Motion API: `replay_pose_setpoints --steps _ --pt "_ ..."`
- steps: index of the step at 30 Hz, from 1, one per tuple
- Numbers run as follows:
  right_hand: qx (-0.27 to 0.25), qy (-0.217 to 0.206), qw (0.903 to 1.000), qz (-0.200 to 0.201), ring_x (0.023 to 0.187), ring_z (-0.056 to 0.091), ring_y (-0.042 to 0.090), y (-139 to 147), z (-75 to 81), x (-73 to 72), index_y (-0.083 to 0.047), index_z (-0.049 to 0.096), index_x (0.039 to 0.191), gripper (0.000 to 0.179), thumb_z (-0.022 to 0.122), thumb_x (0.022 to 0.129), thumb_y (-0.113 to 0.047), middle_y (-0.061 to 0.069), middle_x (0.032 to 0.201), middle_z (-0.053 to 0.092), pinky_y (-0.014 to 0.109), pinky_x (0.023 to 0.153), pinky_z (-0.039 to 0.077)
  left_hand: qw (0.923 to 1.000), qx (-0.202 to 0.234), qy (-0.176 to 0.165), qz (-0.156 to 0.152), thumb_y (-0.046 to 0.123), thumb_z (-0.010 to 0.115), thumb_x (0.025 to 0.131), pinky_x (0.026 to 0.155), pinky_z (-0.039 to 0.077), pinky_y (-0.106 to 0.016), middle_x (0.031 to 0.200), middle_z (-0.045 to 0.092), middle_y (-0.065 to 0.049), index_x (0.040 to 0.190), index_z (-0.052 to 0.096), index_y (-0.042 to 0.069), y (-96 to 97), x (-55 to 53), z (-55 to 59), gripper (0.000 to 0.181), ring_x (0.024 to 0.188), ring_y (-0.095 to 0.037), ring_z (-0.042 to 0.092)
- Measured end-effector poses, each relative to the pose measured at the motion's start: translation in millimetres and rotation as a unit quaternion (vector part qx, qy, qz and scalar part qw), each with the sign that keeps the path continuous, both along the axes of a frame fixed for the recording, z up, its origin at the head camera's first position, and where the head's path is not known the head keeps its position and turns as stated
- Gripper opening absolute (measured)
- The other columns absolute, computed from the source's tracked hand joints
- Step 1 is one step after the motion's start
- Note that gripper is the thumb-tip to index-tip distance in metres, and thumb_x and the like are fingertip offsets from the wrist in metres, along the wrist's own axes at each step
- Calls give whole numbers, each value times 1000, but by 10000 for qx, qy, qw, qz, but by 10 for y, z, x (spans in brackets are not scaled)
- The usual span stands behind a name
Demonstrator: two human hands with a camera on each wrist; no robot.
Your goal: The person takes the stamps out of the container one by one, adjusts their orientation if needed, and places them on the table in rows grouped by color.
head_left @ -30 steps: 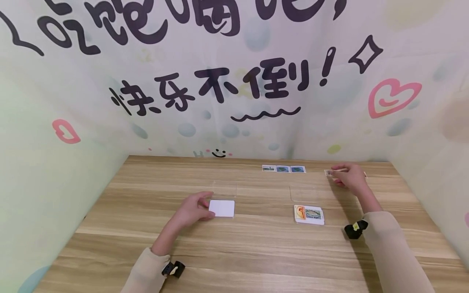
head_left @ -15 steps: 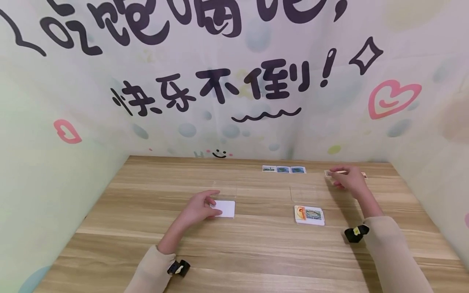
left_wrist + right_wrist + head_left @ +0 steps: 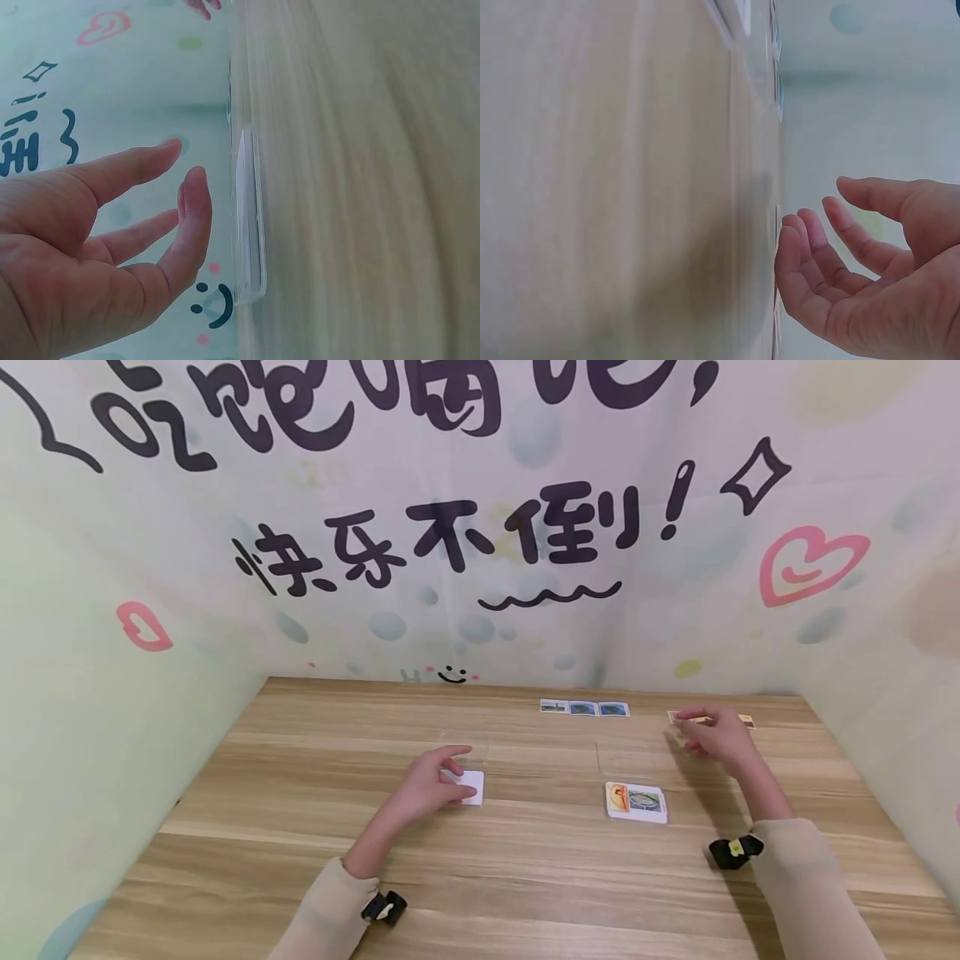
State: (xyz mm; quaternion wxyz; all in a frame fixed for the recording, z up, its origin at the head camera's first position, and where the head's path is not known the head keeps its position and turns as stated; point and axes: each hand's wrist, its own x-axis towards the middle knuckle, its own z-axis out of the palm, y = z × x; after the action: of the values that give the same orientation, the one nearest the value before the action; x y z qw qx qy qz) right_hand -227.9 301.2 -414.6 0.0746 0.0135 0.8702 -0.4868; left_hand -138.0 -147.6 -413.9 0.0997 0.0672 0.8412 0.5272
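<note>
My left hand (image 3: 429, 787) hovers over a stack of white-backed cards (image 3: 474, 787), its fingers loosely bent and holding nothing. In the left wrist view, a gap shows between that hand and the stack in its clear plastic case (image 3: 259, 277). At the far right of the table, my right hand (image 3: 718, 739) hangs over a row of small picture cards (image 3: 747, 721), partly hiding them. Nothing sits between its curved fingers (image 3: 859, 195) in the right wrist view. Between the hands lies a face-up card stack (image 3: 636, 803) with an orange and a green picture on top.
Three blue-green picture cards (image 3: 584, 708) form a row near the back wall cloth (image 3: 525, 643). Clear plastic pieces, one of them a faint-edged sheet (image 3: 622, 760), lie behind both stacks on the wooden table (image 3: 525, 877).
My left hand has moved right, from the white stack's left edge to above it, covering more of it. The right hand stays over its card row, with the fingers slightly shifted.
</note>
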Motion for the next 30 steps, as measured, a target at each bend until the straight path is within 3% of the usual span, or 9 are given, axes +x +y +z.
replay_pose_setpoints --steps 6,14,20,26,30 --pt "101 -135 9999 8 71 63 12 -56 47 58 18 52 137 46 59 108 -17 8 96 70 27 64 59 9997 223 -56 -96 -8 80 85 73 64 -37 111 63 -26 145 53 -12 100 -4 -7 65 80 -19 70" --pt "151 -218 9996 77 76 64 12 -74 63 130 17 51 139 48 57 109 -20 24 115 69 28 69 61 9985 495 -145 -176 -12 77 86 75 65 -40 113 62 -28 146 51 -13 213 -12 22 66 79 -19 71" --pt "177 -296 9994 57 79 64 14 -87 57 183 16 52 138 49 57 110 -23 32 122 64 28 70 61 9985 488 -140 -198 -10 78 87 72 64 -36 112 60 -28 148 50 -12 302 -13 31 67 72 -12 66" --pt "238 -300 9992 117 82 66 14 -111 67 237 17 51 139 51 56 110 -25 38 127 61 29 72 62 9994 310 -84 -157 -4 80 87 64 59 -30 113 62 -25 148 53 -8 393 -16 16 66 69 -12 67" --pt "266 -237 9992 186 83 67 14 -127 74 268 17 50 140 51 55 111 -25 40 132 59 29 73 62 9993 326 -109 -177 -4 80 86 66 61 -33 113 62 -24 147 54 -7 455 -20 -1 66 70 -13 67"
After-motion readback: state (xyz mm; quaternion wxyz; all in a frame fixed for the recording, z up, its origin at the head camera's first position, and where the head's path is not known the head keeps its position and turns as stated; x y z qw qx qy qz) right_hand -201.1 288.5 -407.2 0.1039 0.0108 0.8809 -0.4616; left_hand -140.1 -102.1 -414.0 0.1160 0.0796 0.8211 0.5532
